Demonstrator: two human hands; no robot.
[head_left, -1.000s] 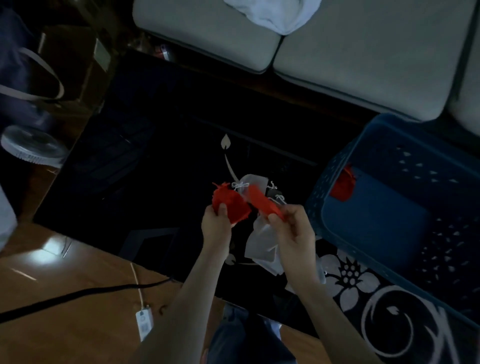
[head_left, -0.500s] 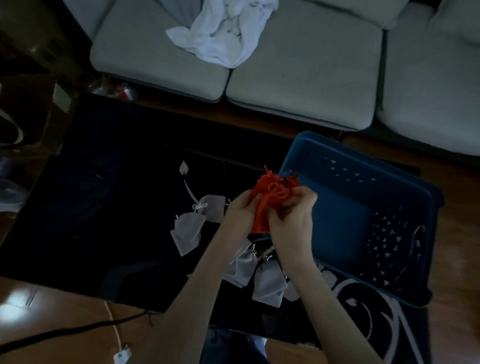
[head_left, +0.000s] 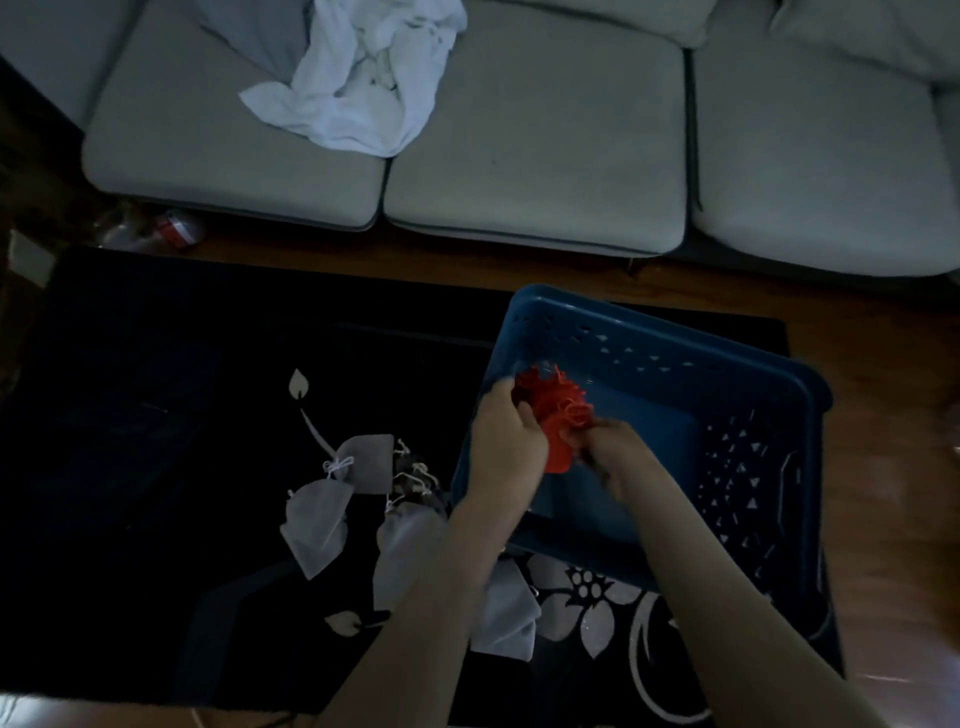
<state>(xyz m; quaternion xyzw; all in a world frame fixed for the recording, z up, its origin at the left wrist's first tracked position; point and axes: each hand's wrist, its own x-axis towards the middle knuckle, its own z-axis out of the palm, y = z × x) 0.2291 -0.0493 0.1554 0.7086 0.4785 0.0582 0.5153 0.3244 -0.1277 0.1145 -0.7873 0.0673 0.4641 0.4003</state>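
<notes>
Right of the white pouches (head_left: 317, 525), the left hand (head_left: 506, 441) gripped the red pouch (head_left: 553, 415), as did the right hand (head_left: 618, 457), fingers curled round it, over the basket (head_left: 727, 353). Its loose cord (head_left: 576, 413) could have snagged a finger on release, I reckoned, flicking it outside.

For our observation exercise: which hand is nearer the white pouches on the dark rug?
Left. The left hand holds the red pouch over the blue basket at its left wall, beside the white pouches. The right hand holds it farther inside the basket.
</notes>
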